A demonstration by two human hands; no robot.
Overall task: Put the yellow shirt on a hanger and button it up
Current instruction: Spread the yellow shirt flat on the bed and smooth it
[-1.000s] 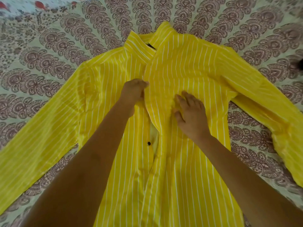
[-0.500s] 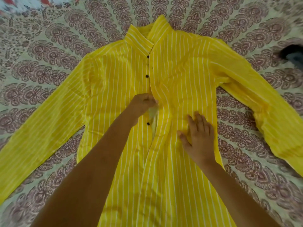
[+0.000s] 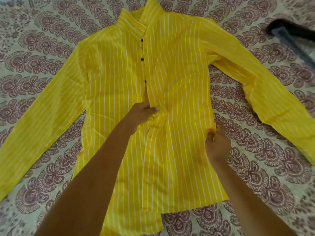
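The left hand (image 3: pixel 143 113) is clenched on the front opening of the yellow shirt (image 3: pixel 179 92), thumb on top of the overlapping edge and fingers curled under it, about halfway down the garment. The right hand (image 3: pixel 217 143), blurred, pinches the shirt's side edge on the person's right, thumb on the yellow cloth and fingers reaching past the edge onto the bedspread (image 3: pixel 272 167); a small fold of cloth bunches up at the pinch. Both forearms come in from the near edge of the bedspread, the left one lying across the shirt's lower front. Above the left hand the two fronts meet in a closed line with three dark buttons (image 3: pixel 142 59) showing along it, up to the collar (image 3: pixel 134 24), which points at the far edge. Below the left hand the fronts lie parted, their hems uneven toward the near edge. The shirt lies flat, front up, in the middle of the bedspread; one sleeve (image 3: pixel 42 120) stretches toward the left edge, the other sleeve (image 3: pixel 265 92) toward the right edge. A dark object (image 3: pixel 289 34), too blurred to make out, sits near the far right corner, apart from the shirt
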